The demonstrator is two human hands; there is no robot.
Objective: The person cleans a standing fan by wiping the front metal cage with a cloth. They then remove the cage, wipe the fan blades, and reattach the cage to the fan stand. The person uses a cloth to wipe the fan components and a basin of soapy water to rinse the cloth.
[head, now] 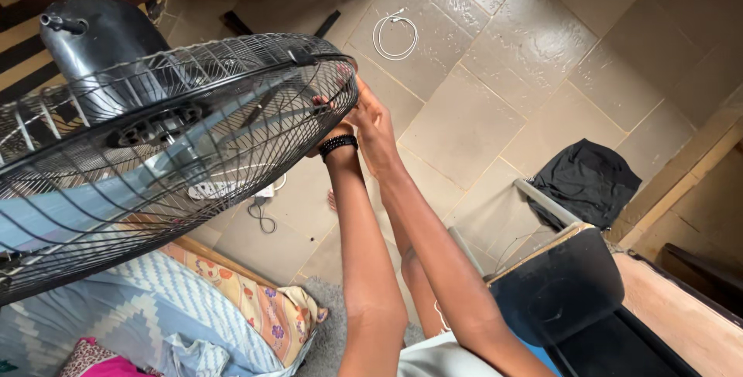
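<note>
1. A black wire-grille fan (pixel 155 145) fills the left of the view (pale blades behind the wires), tilted over patterned bedding (pixel 155 315).
2. The left hand (pixel 331 131), black bead bracelet (pixel 338 143) at the wrist, curls its fingers through the grille rim.
3. The right hand (pixel 373 125) pinches the same rim edge.
4. A white cable (pixel 395 34) lies coiled on the tiled floor (pixel 495 90); a black cloth (pixel 586 179) lies farther right.

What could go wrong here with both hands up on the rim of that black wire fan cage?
Fingers of the left hand look tucked among the wires of the black wire fan cage at its rim, so a slip might pinch them. The right hand grips the same edge; the tilted fan could swing or tip. The white coiled cable on the tiled floor is a trip hazard.
</note>
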